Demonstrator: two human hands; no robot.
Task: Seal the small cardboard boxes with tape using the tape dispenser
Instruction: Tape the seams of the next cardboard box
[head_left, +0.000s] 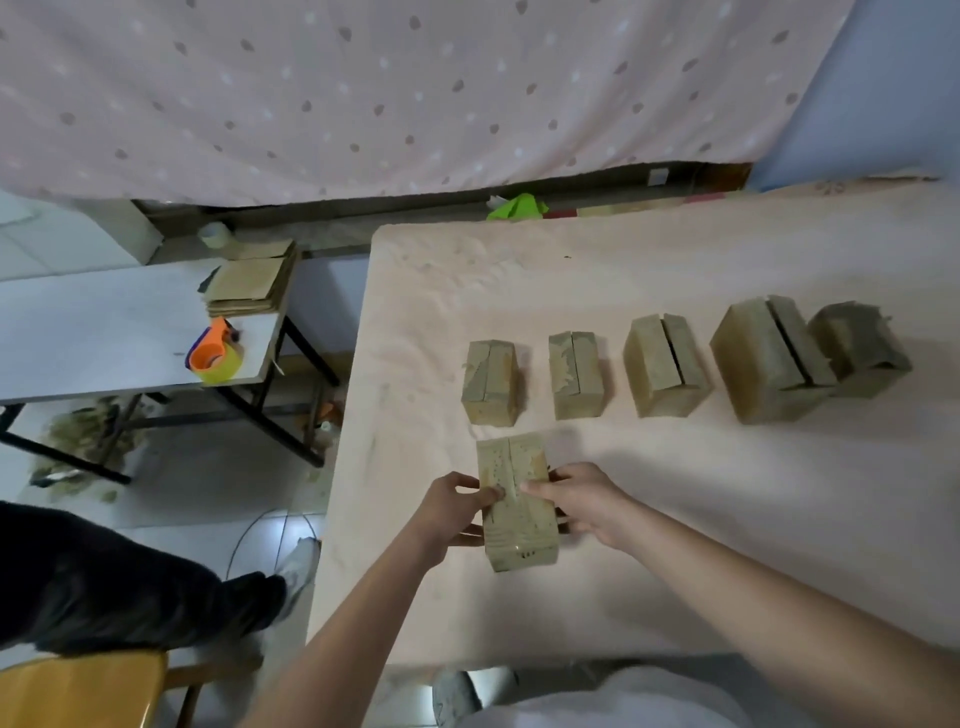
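Cardboard box (519, 506), both hands gripping its sides, thumbs on top

We see only part of the nearest box (519, 525): both hands (452, 512) (589, 506) cover its side walls, and their fingers below it stay hidden. The rightmost box (865, 353) sits partly behind its neighbour (763, 364). The worktop (675, 493) runs off the right edge (as do both forearms at the bottom). The tape dispenser (215, 353) is too blurred for detail.
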